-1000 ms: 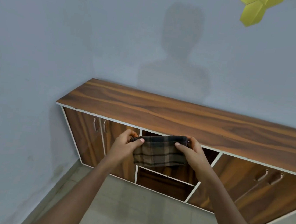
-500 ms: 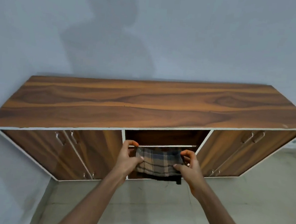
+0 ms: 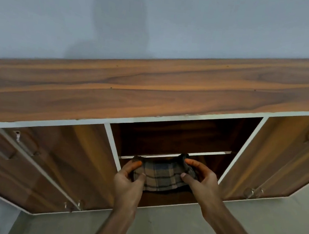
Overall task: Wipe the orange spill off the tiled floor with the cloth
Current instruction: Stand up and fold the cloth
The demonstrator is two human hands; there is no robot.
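Note:
A brown plaid cloth (image 3: 160,175), folded, hangs stretched between both hands in front of the cabinet's open middle compartment. My left hand (image 3: 128,182) pinches its left end between thumb and fingers. My right hand (image 3: 199,180) pinches its right end the same way. The cloth sits level with the white-edged middle shelf (image 3: 209,153). The grey tiled floor (image 3: 176,231) shows below my arms; no orange spill is in view.
A long low wooden cabinet (image 3: 152,90) stands against a pale blue wall (image 3: 159,22). Closed doors with metal handles flank the open compartment, left (image 3: 31,159) and right (image 3: 283,155). The wall meets the floor at the lower left.
The view has swung right and drawn closer to the cabinet, now squarely facing the middle compartment. Both hands, still holding the cloth, have come up to the shelf's front edge.

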